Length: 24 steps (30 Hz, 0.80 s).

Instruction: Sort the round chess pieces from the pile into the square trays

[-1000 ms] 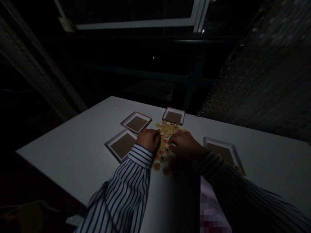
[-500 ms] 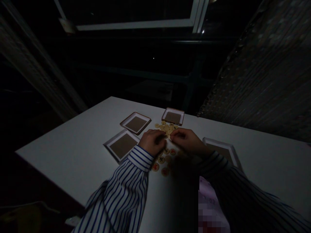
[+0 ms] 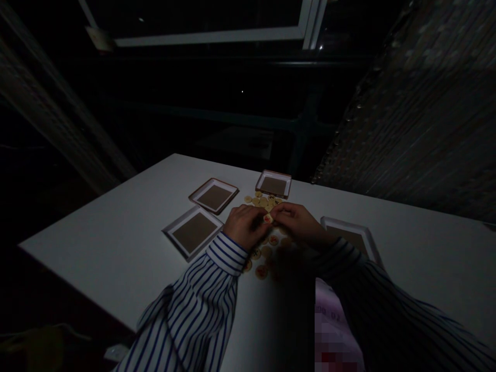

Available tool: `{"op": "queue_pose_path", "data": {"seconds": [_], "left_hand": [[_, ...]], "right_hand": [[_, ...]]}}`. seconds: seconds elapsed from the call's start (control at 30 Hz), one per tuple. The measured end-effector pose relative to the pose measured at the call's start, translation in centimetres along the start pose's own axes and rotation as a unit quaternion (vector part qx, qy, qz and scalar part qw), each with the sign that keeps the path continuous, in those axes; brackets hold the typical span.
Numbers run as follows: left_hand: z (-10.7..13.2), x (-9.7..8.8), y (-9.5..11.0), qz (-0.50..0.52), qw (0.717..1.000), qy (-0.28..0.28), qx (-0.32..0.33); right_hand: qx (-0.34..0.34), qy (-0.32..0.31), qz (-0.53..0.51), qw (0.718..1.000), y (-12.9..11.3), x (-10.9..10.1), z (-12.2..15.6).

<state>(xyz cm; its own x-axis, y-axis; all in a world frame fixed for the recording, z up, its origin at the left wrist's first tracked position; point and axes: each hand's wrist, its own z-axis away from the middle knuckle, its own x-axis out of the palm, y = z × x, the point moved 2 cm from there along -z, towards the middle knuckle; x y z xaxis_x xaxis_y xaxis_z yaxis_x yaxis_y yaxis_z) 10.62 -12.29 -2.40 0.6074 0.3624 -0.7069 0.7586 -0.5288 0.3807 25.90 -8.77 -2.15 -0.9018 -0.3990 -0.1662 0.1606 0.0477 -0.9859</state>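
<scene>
Dark room, kind unclear | white frame [image 3: 209, 37] beyond tabletop [image 3: 112, 232] | drape-like hanging [image 3: 65, 111] left of tabletop | textured curtain [image 3: 434, 124] right of tabletop

Rightmost tray [image 3: 351, 239] partly behind right sleeve [image 3: 344, 263], shadowed discs [image 3: 285, 242] too dark to read, window frame [image 3: 209, 37] cropped at top

Long white sleeves [image 3: 196, 299], blue-striped lengthwise — the left cuff [image 3: 228, 254] striped crosswise.

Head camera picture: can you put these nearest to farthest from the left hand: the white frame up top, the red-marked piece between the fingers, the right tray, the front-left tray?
1. Red-marked piece: between the left hand and right hand.
2. Front-left tray: just left.
3. Right tray: past the right hand.
4. White frame: farthest, up top.
</scene>
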Motion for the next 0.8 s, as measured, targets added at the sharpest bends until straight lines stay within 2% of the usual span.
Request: {"op": "queue_pose_path", "data": {"seconds": [0.23,0.33,0.63,0.8], "left_hand": [[0.0,0.2,0.2,0.047,0.999,-0.007,-0.01],[0.0,0.3,-0.2,0.049,0.998,-0.019,-0.019],[0.1,1.2,-0.8,-0.043,0.987,-0.145,-0.046],[0.3,1.8,-0.6,-0.068,0.982,-0.175,-0.032]], "right_hand": [[-0.01,0.003,0.02,1.0,0.4,-0.2,0.0],[-0.013,0.027,0.058,0.998,0.2,-0.4,0.1],[-0.062,0.126,0.066,0.988,0.2,-1.6,-0.3],[-0.09,0.143,0.108,0.98,0.4,-2.0,-0.4]]}}
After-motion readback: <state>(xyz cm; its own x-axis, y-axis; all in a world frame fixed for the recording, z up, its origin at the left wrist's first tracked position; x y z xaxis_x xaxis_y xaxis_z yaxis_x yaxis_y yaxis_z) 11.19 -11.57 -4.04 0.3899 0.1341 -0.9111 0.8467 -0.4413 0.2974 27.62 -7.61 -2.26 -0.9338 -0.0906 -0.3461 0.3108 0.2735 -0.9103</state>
